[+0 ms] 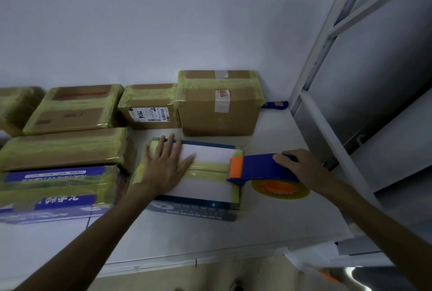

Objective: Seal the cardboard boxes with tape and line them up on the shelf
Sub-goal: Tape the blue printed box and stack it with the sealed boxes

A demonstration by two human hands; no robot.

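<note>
One box (201,189) lengthwise left-right, left hand (164,166) flat atop, right hand (301,169) gripping dispenser (254,167)

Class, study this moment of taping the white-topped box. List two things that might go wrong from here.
1. The tape dispenser sits at the right edge of the white-topped box; pulled askew, the yellowish tape may wrinkle or run crooked.
2. Only the flat left grip steadies the box; a hard pull by the right grip might slide it.
</note>
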